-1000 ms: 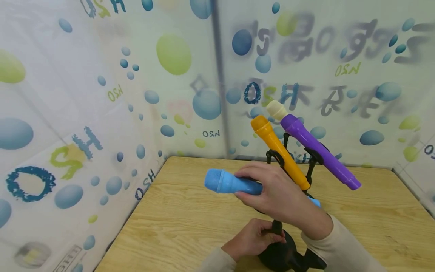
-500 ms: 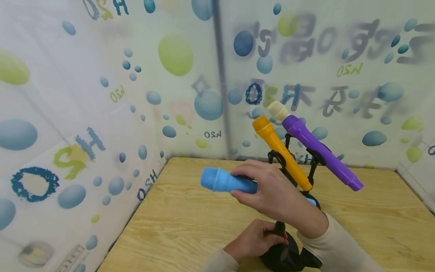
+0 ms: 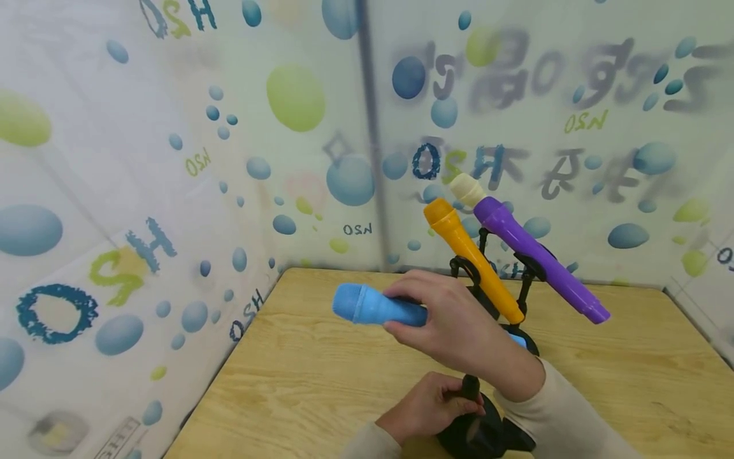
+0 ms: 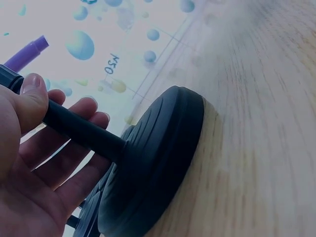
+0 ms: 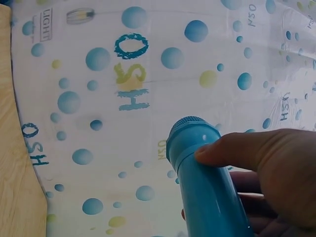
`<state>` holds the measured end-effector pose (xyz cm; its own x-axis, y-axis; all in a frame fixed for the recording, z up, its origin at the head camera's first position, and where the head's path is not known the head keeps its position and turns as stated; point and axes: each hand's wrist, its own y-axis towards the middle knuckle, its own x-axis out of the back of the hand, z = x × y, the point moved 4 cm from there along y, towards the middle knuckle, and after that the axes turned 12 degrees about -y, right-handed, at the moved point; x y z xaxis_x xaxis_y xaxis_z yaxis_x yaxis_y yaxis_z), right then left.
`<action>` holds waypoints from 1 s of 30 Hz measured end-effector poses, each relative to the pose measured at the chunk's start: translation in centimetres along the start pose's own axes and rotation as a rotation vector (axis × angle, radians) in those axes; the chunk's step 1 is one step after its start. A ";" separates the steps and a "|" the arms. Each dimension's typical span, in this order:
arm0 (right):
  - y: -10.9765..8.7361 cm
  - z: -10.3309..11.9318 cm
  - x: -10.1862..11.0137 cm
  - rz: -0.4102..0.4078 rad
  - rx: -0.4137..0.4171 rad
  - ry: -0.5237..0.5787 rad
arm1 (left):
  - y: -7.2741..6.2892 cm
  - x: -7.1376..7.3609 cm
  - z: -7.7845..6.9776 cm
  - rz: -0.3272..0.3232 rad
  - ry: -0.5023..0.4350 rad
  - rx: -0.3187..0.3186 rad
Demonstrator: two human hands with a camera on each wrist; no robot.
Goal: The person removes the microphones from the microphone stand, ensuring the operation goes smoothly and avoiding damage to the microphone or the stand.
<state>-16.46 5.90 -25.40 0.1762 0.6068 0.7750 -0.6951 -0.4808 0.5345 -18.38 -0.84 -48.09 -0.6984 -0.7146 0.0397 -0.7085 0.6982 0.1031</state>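
My right hand (image 3: 453,319) grips a light blue microphone (image 3: 373,306) by its body, thumb and fingers around it. The microphone lies nearly level with its head to the left; a blue end shows beyond my wrist beside a black clip of the stand. In the right wrist view, my thumb presses just below the mesh head of the microphone (image 5: 197,140). Lower down, my left hand (image 3: 421,405) holds the upright pole of the black microphone stand (image 4: 84,128), thumb on one side and fingers on the other. The stand's round base (image 4: 153,163) rests on the table.
An orange microphone (image 3: 476,258) and a purple microphone (image 3: 541,258) sit slanted in the stand's upper clips. A cream microphone head (image 3: 466,189) shows behind them. The wooden table (image 3: 287,370) meets patterned curtain walls (image 3: 298,191) at the back and left.
My right hand and the blue microphone have shifted slightly left, and the blue end by the clip has moved left too. My left hand stays on the pole.
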 end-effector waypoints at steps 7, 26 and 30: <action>0.4 0.3 -0.2 -0.004 0.017 0.022 | -0.1 0.1 0.0 -0.006 -0.018 0.002; 2.0 1.8 -0.9 -0.005 0.036 -0.013 | -0.1 0.3 0.1 -0.002 0.059 0.009; 2.4 2.0 -1.1 0.000 0.028 -0.020 | 0.1 0.5 0.4 -0.012 0.080 0.017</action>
<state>-16.91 2.82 -24.27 0.1899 0.5943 0.7815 -0.6755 -0.4985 0.5433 -18.82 -1.11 -48.45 -0.6800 -0.7236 0.1178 -0.7188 0.6897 0.0871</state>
